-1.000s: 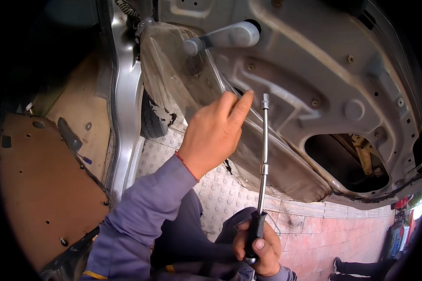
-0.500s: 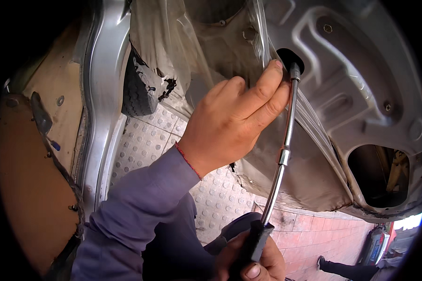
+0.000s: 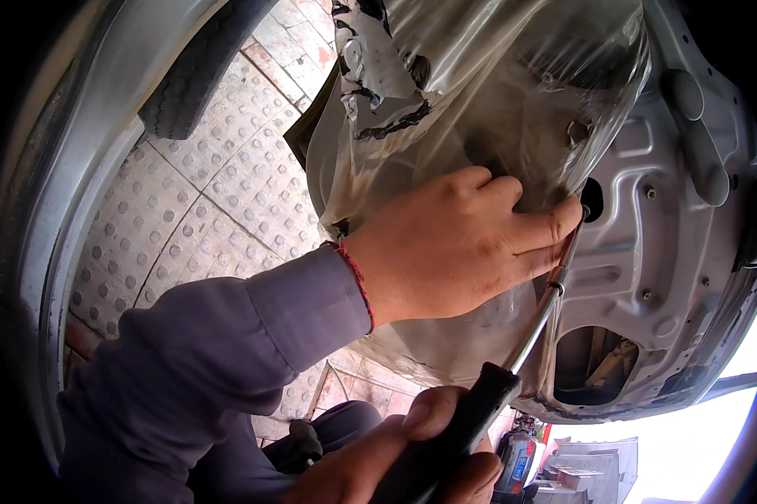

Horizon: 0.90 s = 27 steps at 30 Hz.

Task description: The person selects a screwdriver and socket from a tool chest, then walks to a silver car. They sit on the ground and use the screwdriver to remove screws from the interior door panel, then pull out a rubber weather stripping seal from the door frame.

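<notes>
The bare inner side of a grey car door (image 3: 622,244) stands before me, partly covered by a torn, clear plastic sheet (image 3: 446,101). My left hand (image 3: 471,244), with a red cord at the wrist, lies over the sheet. Its fingertips close around the upper shaft of a socket driver (image 3: 530,340), beside a dark round hole (image 3: 593,200) in the door metal; the thumb is hidden. Lower down, my right hand (image 3: 429,428) grips the driver's black handle. The long chrome shaft slants up to the hole, and its tip is partly hidden by my left fingers.
A larger opening (image 3: 597,365) in the door shows metal parts inside. On the left runs the silver door sill (image 3: 68,202), near a tire (image 3: 198,71). Studded paving tiles (image 3: 219,210) lie below. A parked car (image 3: 517,466) is visible at the lower right.
My view has swung, so the door appears lower and further right. The driver tilts more to the right. My left fingers now bend more closely around its upper end; my right hand still grips the handle.
</notes>
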Motion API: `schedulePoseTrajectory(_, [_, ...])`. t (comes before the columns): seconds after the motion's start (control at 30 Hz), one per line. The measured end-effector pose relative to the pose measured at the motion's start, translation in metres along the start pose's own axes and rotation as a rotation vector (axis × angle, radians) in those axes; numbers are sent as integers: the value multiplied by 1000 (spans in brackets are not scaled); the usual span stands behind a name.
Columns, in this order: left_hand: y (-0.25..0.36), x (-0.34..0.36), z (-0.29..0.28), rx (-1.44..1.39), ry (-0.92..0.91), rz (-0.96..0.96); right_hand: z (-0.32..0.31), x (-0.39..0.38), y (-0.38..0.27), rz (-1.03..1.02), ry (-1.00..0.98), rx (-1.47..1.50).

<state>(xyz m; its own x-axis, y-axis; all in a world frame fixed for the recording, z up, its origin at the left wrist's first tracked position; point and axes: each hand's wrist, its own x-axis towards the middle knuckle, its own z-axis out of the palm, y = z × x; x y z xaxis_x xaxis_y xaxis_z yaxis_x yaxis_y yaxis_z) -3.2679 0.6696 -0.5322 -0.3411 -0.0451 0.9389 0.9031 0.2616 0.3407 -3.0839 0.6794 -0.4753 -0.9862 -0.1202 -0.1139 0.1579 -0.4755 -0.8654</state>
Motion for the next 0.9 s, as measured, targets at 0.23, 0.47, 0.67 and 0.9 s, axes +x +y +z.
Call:
schedulePoseTrajectory(0.23, [-3,2,14,9,42,8,17,16,-2,-206,415,-181])
schedulePoseTrajectory(0.47, [-5,3,15,23,26,23,-3,6,-29,48,204,-288])
schedulePoseTrajectory(0.67, [-6,5,14,16,28,44,8,9,-5,-212,369,-34])
schedulePoseTrajectory(0.9, [9,21,-17,-273,-74,-155,-2,22,-28,-152,-182,201])
